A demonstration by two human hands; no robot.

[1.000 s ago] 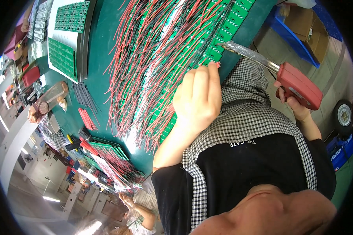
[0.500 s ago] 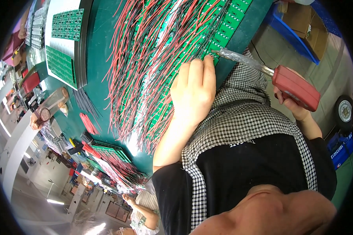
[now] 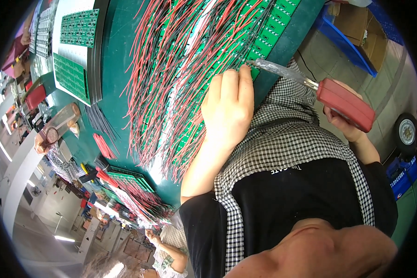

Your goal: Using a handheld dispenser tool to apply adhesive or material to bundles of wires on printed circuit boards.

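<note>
Green circuit boards (image 3: 274, 27) lie in rows on the dark green table (image 3: 119, 51), toward its near right edge, beneath a dense spread of red and black wires (image 3: 171, 88). The left hand (image 3: 228, 104) is palm down, fingers extended close together, fingertips at the board edge; whether they pinch a wire cannot be told. The right hand (image 3: 344, 123) is closed around the handle of a red soldering gun (image 3: 346, 105), its tip just beside the left fingertips. Caution: if the tip is hot, a small slip could burn those fingertips. Loose wires crossing the work area could be scorched or snagged by the shaft. Pressure on the outermost row could shift the boards, causing a misplaced joint. On the same table are a stack of panels (image 3: 69, 85), bundles of black leads (image 3: 99, 121) and red leads (image 3: 105, 146), and further wired boards (image 3: 134, 197). On the floor at right are a blue bin (image 3: 345, 44) holding cardboard and a wheel (image 3: 407, 134). A co-worker (image 3: 173, 252) is at lower left.
</note>
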